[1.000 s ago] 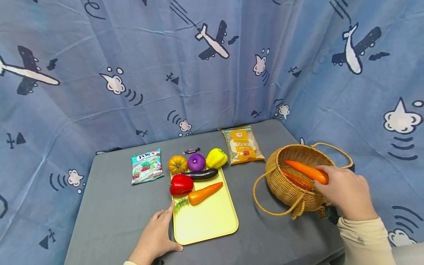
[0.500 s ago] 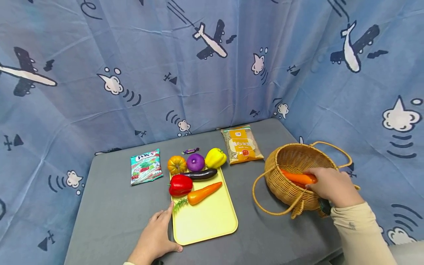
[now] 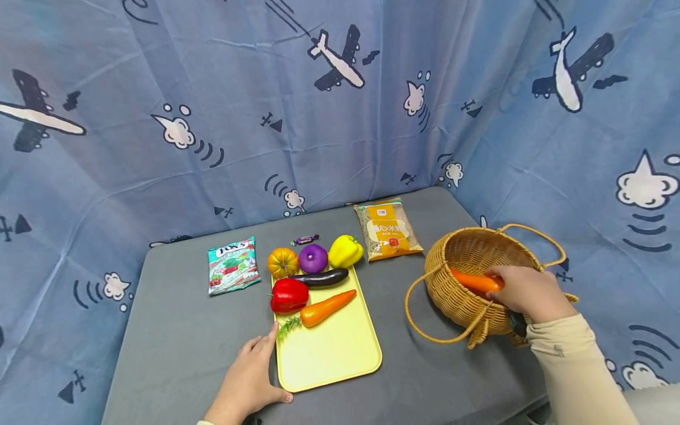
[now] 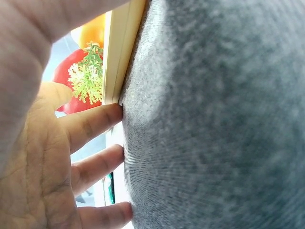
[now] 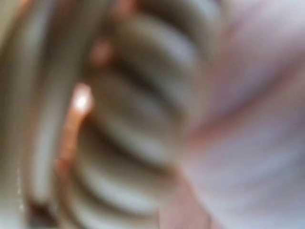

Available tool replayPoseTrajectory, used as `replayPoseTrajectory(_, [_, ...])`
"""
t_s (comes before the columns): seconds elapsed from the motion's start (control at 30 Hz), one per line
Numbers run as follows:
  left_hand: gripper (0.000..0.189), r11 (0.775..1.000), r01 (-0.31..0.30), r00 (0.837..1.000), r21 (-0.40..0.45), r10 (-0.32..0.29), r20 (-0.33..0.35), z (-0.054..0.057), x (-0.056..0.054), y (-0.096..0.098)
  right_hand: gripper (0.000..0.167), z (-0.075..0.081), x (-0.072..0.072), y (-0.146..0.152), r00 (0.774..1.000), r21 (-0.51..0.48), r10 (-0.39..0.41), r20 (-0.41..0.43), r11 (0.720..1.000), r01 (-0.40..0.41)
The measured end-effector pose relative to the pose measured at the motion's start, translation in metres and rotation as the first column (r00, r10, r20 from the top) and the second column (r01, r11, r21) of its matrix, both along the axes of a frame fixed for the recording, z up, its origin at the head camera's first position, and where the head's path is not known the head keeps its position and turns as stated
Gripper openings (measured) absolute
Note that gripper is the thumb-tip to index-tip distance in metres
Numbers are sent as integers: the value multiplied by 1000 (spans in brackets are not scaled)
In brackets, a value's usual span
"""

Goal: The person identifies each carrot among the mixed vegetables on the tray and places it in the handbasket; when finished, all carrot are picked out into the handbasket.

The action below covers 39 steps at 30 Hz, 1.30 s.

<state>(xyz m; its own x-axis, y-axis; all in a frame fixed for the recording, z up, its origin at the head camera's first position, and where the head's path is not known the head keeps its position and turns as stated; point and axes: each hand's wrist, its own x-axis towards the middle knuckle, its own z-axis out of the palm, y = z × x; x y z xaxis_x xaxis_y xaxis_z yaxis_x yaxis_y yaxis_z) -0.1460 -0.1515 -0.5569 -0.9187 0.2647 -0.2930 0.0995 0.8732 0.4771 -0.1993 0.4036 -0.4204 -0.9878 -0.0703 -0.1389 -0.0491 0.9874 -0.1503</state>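
In the head view my right hand [image 3: 526, 292] reaches over the rim of a wicker basket [image 3: 478, 313] and grips the thick end of an orange carrot [image 3: 474, 281] inside it. Its fingertips are hidden; the right wrist view is a blur of wicker [image 5: 133, 109] and palm. My left hand [image 3: 249, 375] rests spread at the left edge of a yellow tray [image 3: 329, 363], thumb at the near corner. On the tray lie a second carrot [image 3: 326, 309] with green fronds, a red bell pepper [image 3: 289, 295] and an eggplant [image 3: 321, 278].
A small pumpkin [image 3: 283, 262], a purple round vegetable [image 3: 313, 259] and a yellow pepper [image 3: 346, 252] line the tray's far edge. Behind them lies a wrapped candy [image 3: 305, 240]. A teal candy bag [image 3: 232, 267] and a yellow grain bag [image 3: 390, 230] flank them. The basket's handle [image 3: 425, 330] loops toward the tray.
My right hand has lowered the carrot into the basket, moving left and down over another orange piece there. The left hand and the tray have stayed in place.
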Motion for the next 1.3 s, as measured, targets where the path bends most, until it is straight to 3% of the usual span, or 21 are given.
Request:
replayPoseTrajectory(0.57, [150, 1000, 6, 1000, -3, -6, -18, 1, -2, -1, 49, -3, -3, 3, 1000, -38, -15, -6, 999, 15])
replayPoseTrajectory(0.93, [148, 1000, 10, 1000, 12, -10, -18, -1, 0, 0, 41, 1, -2, 0, 1000, -78, 14, 6, 997, -14])
replayPoseTrajectory(1.0, [148, 1000, 14, 1000, 13, -14, -15, -1, 0, 0, 46, 5, 1, -3, 999, -80, 13, -39, 997, -16])
replayPoseTrajectory(1.1, [147, 1000, 21, 1000, 11, -20, -18, -1, 0, -1, 49, 14, 10, -11, 984, -126, -29, -175, 992, 6])
replayPoseTrajectory(1.2, [147, 1000, 23, 999, 7, -23, -24, -1, 0, -2, 44, 23, 20, -22, 941, -196, -73, -332, 980, 7])
replayPoseTrajectory(1.3, [147, 1000, 20, 999, 9, -20, -26, -1, 0, -3, 39, 29, 29, -36, 898, -246, -76, -433, 969, -37])
